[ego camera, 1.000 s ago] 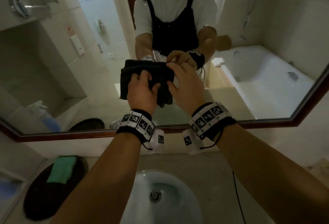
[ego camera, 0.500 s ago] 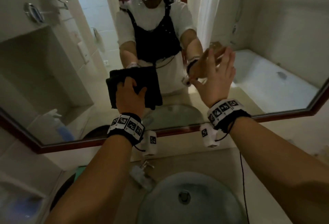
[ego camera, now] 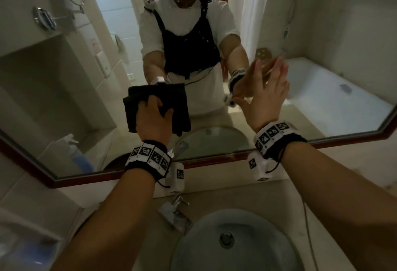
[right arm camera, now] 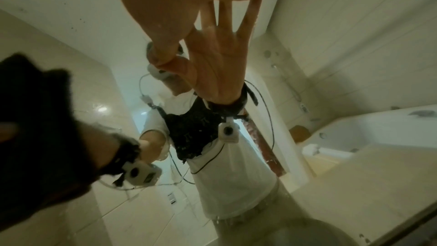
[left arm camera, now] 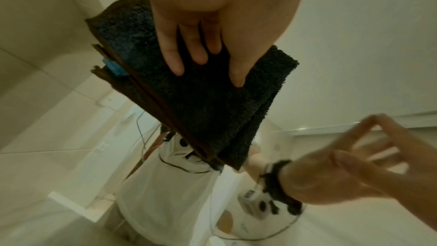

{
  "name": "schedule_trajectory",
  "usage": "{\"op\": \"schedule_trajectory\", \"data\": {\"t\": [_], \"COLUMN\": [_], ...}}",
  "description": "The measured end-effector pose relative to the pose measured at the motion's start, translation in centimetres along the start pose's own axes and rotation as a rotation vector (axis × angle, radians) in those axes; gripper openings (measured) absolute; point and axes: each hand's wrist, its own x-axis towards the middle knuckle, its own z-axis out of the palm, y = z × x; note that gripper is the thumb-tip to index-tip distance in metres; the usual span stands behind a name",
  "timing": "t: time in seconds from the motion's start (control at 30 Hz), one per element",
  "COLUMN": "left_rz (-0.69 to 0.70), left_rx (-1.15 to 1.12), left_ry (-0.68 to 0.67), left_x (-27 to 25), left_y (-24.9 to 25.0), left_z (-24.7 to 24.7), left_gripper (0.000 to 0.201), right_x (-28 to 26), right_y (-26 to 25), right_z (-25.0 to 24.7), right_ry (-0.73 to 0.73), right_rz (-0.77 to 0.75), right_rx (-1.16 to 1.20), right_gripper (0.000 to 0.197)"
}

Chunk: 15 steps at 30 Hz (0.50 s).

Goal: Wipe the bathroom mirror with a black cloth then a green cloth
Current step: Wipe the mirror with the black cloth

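My left hand (ego camera: 153, 118) presses a folded black cloth (ego camera: 180, 107) flat against the bathroom mirror (ego camera: 322, 98), low and left of centre. In the left wrist view its straight fingers (left arm camera: 175, 57) lie on the dark terry cloth (left arm camera: 201, 104). To the right, my right hand (ego camera: 266, 96) is spread with straight fingers, and its fingertips meet their reflection on the glass (right arm camera: 222, 18). It holds nothing. The cloth shows as a dark blur (right arm camera: 28, 119) at the left of the right wrist view. No green cloth is in view.
The mirror has a dark red wooden frame (ego camera: 214, 162). Below it lie a round basin (ego camera: 247, 249) and a chrome tap (ego camera: 174, 212). A round shaving mirror (ego camera: 43, 18) hangs on the left wall. The glass reflects a spray bottle (ego camera: 73, 152) and a bathtub (ego camera: 333, 103).
My right hand has let go of the cloth, moved right and spread against the glass. My left hand has carried the cloth a little left on the mirror.
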Motion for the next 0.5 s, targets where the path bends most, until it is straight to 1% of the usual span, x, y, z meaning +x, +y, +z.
{"op": "schedule_trajectory", "data": {"t": [0.13,0.2,0.27,0.33,0.37,0.47,0.5], "left_rz": [0.101,0.135,0.137,0.122,0.113,0.096,0.092], "left_rx": [-0.013,-0.029,-0.029,-0.009,-0.001,0.002,0.0], "left_ry": [-0.004,0.005,0.011,0.014,0.014,-0.004,-0.009], "left_x": [-0.6,-0.8,-0.9,-0.9,-1.0,-1.0,-0.9], "left_y": [5.5,8.7,11.0,12.2,12.5,12.9,13.1], "left_z": [2.3,3.5,4.4,4.8,4.7,4.1,3.6], "left_gripper": [0.028,0.028,0.029,0.029,0.029,0.029,0.029], "right_x": [0.2,0.1,0.3,1.3,2.2,5.7,7.0], "right_y": [0.3,1.3,2.7,4.1,4.5,3.8,3.0], "right_z": [-0.3,-1.0,-1.8,-3.2,-4.1,-7.0,-7.9], "right_ry": [-0.003,0.01,0.033,0.066,0.089,0.18,0.173], "right_rz": [-0.025,-0.081,-0.156,-0.209,-0.22,-0.24,-0.24], "right_rx": [-0.061,-0.057,-0.013,0.034,0.054,0.082,0.081], "right_gripper": [0.112,0.102,0.088,0.08,0.08,0.083,0.085]}}
